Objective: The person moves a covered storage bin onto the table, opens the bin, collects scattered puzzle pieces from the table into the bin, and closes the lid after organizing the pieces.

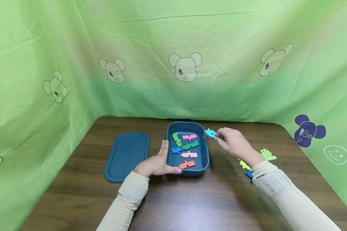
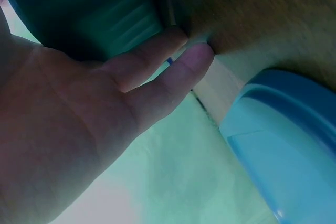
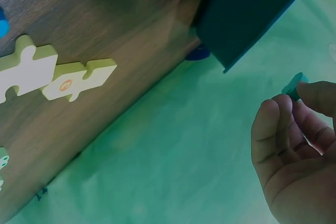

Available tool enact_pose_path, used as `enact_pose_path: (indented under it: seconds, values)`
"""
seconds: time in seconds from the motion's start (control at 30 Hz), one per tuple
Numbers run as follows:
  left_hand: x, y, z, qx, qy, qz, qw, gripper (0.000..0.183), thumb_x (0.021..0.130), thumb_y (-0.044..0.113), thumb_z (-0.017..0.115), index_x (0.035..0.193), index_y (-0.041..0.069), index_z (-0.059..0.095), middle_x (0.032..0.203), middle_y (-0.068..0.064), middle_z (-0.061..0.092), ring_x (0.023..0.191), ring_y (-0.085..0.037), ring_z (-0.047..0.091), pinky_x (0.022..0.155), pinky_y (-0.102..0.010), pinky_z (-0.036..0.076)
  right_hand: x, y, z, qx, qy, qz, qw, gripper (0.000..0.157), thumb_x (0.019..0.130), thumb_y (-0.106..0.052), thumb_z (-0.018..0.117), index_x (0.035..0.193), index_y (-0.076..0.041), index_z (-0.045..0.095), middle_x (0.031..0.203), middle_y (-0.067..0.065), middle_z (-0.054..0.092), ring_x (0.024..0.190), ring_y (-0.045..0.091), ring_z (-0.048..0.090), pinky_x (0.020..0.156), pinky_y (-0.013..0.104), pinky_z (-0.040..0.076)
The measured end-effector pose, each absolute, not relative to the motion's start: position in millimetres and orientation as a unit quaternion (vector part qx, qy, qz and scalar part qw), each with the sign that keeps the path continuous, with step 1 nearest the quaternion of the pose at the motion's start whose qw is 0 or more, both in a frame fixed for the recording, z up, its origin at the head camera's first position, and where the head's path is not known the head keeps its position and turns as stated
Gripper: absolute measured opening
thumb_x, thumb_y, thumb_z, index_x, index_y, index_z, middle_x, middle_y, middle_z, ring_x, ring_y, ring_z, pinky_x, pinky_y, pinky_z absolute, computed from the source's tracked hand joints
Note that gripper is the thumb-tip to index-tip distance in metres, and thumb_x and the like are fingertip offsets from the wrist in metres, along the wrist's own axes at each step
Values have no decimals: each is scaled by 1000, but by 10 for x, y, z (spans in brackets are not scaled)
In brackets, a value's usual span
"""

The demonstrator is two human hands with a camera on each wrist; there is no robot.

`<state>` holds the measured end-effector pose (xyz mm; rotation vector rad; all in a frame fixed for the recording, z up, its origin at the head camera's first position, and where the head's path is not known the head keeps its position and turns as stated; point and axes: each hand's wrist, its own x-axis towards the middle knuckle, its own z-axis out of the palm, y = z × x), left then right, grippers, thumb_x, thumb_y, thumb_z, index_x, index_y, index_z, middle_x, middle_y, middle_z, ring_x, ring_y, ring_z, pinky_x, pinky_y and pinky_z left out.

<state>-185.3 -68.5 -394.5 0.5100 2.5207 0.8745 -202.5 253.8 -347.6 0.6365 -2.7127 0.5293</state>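
A dark blue box (image 1: 207,160) without its lid stands on the table, with several colourful jigsaw pieces lying flat inside, among them an orange one (image 1: 187,164) and a dark green one (image 1: 191,145). My left hand (image 1: 159,162) rests against the box's left wall, fingers extended along it and the thumb over the near rim. Just right of the far right rim, my right hand (image 1: 235,141) pinches a turquoise puzzle piece (image 1: 209,132) between thumb and fingertips. That piece (image 3: 295,85) is partly hidden by the fingers in the right wrist view.
Left of the box lies its dark blue lid (image 1: 127,157). On the table's right, partly behind the right forearm, are a light green piece (image 1: 267,154), yellow pieces (image 1: 244,165) and a blue piece (image 1: 249,174). A green curtain (image 1: 150,96) surrounds the table's back and sides.
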Motion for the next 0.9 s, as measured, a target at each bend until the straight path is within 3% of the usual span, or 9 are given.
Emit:
enact_pose_path:
  seconds: [0.3,0.6,0.9]
  values:
    - [-1847,-685,-3933,183,909,311,210,130,80,68,74,162,17,-14,168,-6,-14,112,-40,62,85,-42,53,-1981,2432,-3475,244,-938,188,160,7,89,-1,70,87,-7,67,78,-2,61,70,16,57,64,36,48]
    - [-1853,-682,-3949,181,908,312,213,130,80,68,73,162,18,-14,168,-4,-15,121,-41,57,93,-46,50,-1964,2331,-3502,243,-941,192,136,9,90,-1,71,87,-9,67,78,-3,59,70,14,54,63,34,48]
    - [-1861,-686,-3956,182,909,311,211,130,80,67,74,162,18,-14,168,-4,-14,113,-41,62,89,-44,52,-1929,2222,-3548,269,-933,192,142,11,89,-1,71,86,-10,65,78,-4,58,69,14,55,62,33,48]
